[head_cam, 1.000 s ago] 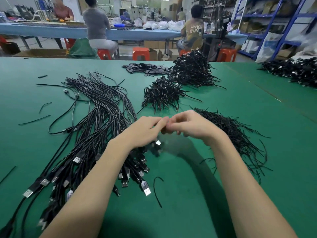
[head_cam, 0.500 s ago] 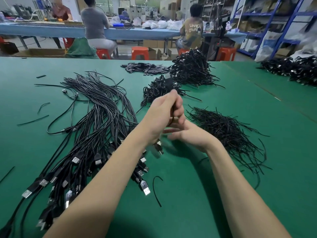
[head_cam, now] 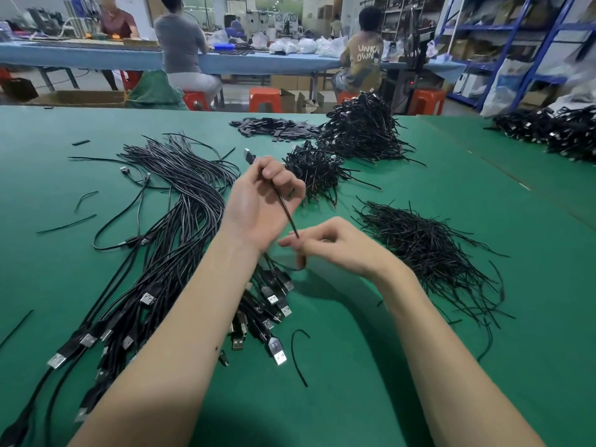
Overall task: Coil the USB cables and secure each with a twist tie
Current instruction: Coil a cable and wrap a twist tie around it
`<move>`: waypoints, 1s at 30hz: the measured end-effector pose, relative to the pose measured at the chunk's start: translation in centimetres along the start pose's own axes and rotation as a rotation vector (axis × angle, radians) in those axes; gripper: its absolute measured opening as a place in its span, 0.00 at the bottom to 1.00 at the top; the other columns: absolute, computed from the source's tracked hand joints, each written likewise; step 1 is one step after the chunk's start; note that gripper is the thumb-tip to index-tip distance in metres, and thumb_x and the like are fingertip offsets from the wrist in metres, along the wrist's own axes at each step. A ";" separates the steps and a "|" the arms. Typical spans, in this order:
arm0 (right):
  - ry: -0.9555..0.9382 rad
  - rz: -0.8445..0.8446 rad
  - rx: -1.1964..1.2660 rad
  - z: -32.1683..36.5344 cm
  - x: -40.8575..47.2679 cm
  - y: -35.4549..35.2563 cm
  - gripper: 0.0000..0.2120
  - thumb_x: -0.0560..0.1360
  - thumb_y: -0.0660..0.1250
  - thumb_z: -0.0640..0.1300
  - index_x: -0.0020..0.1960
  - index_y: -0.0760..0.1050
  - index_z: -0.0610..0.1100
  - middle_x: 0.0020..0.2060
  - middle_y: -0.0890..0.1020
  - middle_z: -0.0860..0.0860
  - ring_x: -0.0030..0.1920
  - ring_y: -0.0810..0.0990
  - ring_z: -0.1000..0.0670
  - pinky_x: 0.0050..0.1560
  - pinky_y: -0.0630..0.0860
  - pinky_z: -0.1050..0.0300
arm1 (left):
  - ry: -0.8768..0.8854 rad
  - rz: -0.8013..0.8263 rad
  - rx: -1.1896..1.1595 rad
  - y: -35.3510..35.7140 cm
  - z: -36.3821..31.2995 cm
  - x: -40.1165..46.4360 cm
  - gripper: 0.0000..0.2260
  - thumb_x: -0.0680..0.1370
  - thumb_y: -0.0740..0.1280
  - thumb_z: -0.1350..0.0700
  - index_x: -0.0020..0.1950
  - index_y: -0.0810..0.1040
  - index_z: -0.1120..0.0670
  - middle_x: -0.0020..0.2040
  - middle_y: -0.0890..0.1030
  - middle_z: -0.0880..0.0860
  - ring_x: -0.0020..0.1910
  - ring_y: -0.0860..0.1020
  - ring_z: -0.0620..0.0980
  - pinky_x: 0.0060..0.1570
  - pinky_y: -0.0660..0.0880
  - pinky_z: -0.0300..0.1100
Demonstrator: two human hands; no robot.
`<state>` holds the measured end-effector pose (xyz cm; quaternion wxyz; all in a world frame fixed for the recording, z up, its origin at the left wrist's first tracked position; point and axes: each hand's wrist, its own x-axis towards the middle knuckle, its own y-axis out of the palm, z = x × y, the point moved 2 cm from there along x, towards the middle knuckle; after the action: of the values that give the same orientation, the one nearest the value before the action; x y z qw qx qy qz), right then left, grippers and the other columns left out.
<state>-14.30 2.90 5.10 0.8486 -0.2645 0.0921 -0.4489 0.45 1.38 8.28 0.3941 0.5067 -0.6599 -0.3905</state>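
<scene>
While the left hand [head_cam: 258,204] is raised above the green table [head_cam: 403,366], palm turned toward the camera, its fingers [head_cam: 274,171] curl round a black USB cable [head_cam: 285,209] whose plug end sticks out past them on the far side. That cable slants down to the right hand [head_cam: 335,243], which pinches it between thumb and bent fingers just above the table. Uncoiled cables [head_cam: 167,221] lie in a long bundle at the left, plugs toward the near edge. Loose twist ties [head_cam: 425,246] are heaped to the right of the hands. Coiled, tied cables [head_cam: 361,130] are piled farther back, with a smaller heap [head_cam: 314,171] just behind the left hand.
</scene>
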 end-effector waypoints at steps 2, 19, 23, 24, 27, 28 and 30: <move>-0.008 -0.065 0.168 0.8 -0.6 -1.5 0.19 0.77 0.66 0.56 0.39 0.83 0.42 0.39 0.87 0.44 0.53 0.86 0.42 0.69 0.71 0.36 | 0.033 -0.032 -0.027 -0.4 -1.2 0.0 0.19 0.85 0.53 0.55 0.35 0.71 0.53 0.30 0.69 0.46 0.28 0.69 0.44 0.37 0.73 0.40; 0.441 -0.281 0.130 -4.7 -1.1 -4.6 0.07 0.76 0.75 0.49 0.51 0.82 0.48 0.32 0.82 0.53 0.26 0.71 0.57 0.27 0.65 0.64 | -0.209 0.099 0.399 -0.2 0.6 -1.1 0.17 0.86 0.54 0.53 0.41 0.73 0.54 0.33 0.74 0.47 0.30 0.72 0.44 0.36 0.76 0.38; 0.230 -0.573 0.526 -2.1 -0.6 -5.5 0.03 0.78 0.71 0.42 0.51 0.79 0.47 0.34 0.82 0.53 0.25 0.69 0.58 0.22 0.62 0.67 | -0.275 0.157 1.009 -0.3 2.5 -1.1 0.20 0.87 0.51 0.51 0.48 0.78 0.60 0.41 0.85 0.58 0.37 0.83 0.52 0.41 0.81 0.43; 0.202 -0.544 0.637 -1.0 -0.6 -5.6 0.03 0.79 0.70 0.40 0.52 0.78 0.46 0.37 0.83 0.51 0.26 0.70 0.57 0.22 0.61 0.67 | -0.248 0.159 1.158 -0.3 2.9 -1.0 0.21 0.87 0.50 0.52 0.49 0.78 0.60 0.43 0.86 0.59 0.40 0.84 0.53 0.42 0.81 0.43; 0.122 -0.385 0.608 2.1 -0.6 -5.1 0.05 0.79 0.68 0.36 0.51 0.76 0.46 0.46 0.84 0.48 0.29 0.75 0.56 0.23 0.67 0.66 | -0.075 0.114 1.340 -0.5 3.5 -0.5 0.20 0.87 0.50 0.53 0.51 0.80 0.58 0.46 0.86 0.57 0.45 0.85 0.50 0.52 0.81 0.45; 0.094 -0.333 0.592 2.6 -0.5 -4.8 0.06 0.80 0.67 0.36 0.50 0.75 0.46 0.48 0.84 0.48 0.29 0.76 0.56 0.25 0.70 0.65 | -0.024 0.081 1.294 -0.7 3.5 -0.3 0.18 0.87 0.51 0.54 0.53 0.80 0.57 0.46 0.85 0.54 0.45 0.84 0.48 0.54 0.81 0.44; 0.060 -0.235 0.644 3.3 -0.5 -4.2 0.07 0.81 0.64 0.35 0.50 0.73 0.46 0.51 0.83 0.49 0.31 0.78 0.54 0.28 0.76 0.61 | 0.035 0.029 1.123 -1.1 3.4 -0.1 0.17 0.87 0.51 0.55 0.57 0.79 0.57 0.44 0.83 0.52 0.43 0.82 0.45 0.49 0.79 0.41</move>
<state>-16.27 2.58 10.03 0.8280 0.0216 -0.0604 -0.5571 -2.28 1.72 5.98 0.0800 0.6358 -0.7669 0.0347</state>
